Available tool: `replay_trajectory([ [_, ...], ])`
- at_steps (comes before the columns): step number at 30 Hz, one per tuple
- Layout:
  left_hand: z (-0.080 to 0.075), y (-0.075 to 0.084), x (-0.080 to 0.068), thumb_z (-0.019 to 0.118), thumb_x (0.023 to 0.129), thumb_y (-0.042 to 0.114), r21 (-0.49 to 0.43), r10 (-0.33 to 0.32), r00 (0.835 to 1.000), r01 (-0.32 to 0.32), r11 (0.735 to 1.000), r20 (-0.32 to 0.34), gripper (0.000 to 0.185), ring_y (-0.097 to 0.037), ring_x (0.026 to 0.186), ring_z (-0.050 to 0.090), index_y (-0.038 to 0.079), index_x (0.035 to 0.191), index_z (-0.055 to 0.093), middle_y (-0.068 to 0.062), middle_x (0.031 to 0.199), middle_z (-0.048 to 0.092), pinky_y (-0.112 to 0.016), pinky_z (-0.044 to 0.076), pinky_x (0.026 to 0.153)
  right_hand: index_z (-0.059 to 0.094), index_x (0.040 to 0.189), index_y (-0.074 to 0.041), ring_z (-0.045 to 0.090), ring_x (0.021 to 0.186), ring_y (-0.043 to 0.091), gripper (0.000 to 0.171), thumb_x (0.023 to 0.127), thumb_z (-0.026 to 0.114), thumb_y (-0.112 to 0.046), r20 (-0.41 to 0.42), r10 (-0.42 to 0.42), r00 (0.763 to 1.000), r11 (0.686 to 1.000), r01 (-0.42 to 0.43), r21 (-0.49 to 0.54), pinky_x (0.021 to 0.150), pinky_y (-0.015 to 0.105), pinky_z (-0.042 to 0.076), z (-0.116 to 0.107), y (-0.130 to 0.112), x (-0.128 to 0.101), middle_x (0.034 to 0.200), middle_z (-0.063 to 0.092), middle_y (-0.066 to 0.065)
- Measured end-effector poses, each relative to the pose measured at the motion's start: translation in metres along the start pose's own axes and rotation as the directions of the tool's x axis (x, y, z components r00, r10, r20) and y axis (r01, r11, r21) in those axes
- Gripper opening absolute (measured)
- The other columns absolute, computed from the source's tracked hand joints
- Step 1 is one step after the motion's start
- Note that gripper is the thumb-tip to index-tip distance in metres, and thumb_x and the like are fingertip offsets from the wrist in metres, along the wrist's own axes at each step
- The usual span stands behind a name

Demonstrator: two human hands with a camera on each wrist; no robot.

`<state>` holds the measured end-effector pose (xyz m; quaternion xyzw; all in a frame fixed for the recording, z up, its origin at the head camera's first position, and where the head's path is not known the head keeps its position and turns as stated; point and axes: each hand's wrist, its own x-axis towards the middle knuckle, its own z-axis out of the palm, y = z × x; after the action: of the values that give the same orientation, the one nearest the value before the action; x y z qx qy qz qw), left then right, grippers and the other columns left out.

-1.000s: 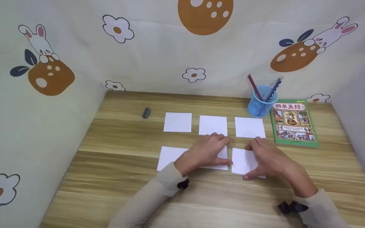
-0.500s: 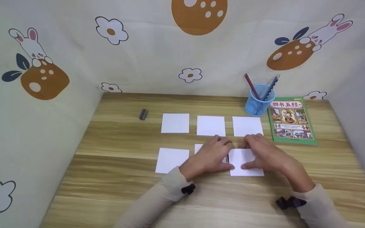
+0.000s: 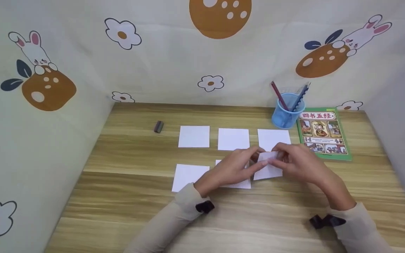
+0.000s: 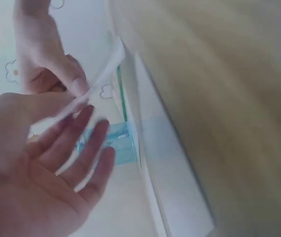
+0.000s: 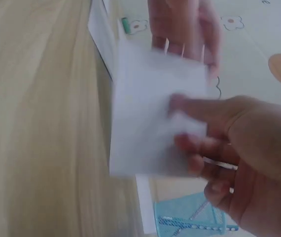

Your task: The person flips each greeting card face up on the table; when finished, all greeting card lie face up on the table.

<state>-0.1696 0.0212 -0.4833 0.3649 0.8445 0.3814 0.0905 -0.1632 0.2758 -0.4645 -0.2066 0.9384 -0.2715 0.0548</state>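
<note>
Both hands hold a small white square of paper [image 3: 267,172], tilted up in front of the desk's right side. My left hand [image 3: 232,167] pinches its far left edge between thumb and fingers; the other fingers fan out loosely in the left wrist view. From the right, my right hand [image 3: 302,163] pinches the same paper, its thumb lying on the near face in the right wrist view. Under the left hand lies another white paper square [image 3: 239,184], partly hidden by it. One more white paper square [image 3: 190,177] lies left of that.
Behind the hands lie three white squares in a row: a left one [image 3: 194,136], a middle one [image 3: 233,139] and a right one [image 3: 274,137]. A small dark block [image 3: 158,127] sits at left. A blue pencil cup [image 3: 285,117] stands beside a green-edged book [image 3: 323,133].
The right-hand paper of the front row lay flat on the desk under the hands; now it is raised and tilted between them. The hands have come closer together.
</note>
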Motion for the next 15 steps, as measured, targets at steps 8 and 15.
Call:
replay_trajectory([
  [8, 0.0008, -0.0028, -0.0003, 0.049, 0.116, 0.034, -0.026, 0.021, 0.995, -0.024, 0.999, -0.101, 0.044, -0.016, 0.138, 0.064, 0.017, 0.156, 0.051, -0.003, 0.153, 0.061, -0.029, 0.052, 0.117, 0.077, 0.101, -0.026, 0.064, 0.075, 0.011, 0.006, 0.103, 0.075, -0.031, -0.003, -0.072, 0.997, 0.976, 0.071, 0.205, 0.063, 0.024, 0.050, -0.0112, 0.0063, -0.0054, 0.092, 0.079, -0.013],
  [15, 0.0056, -0.0074, 0.0006, 0.067, 0.106, 0.013, -0.028, 0.070, 0.995, -0.072, 0.997, -0.076, 0.061, -0.013, 0.132, 0.069, 0.014, 0.162, 0.043, -0.007, 0.146, 0.068, -0.023, 0.053, 0.114, 0.069, 0.100, -0.028, 0.059, 0.072, 0.011, 0.022, 0.091, 0.086, -0.015, 0.080, -0.160, 0.984, 0.963, 0.138, 0.230, 0.063, 0.024, 0.048, -0.0104, 0.0078, -0.0060, 0.085, 0.071, -0.013],
])
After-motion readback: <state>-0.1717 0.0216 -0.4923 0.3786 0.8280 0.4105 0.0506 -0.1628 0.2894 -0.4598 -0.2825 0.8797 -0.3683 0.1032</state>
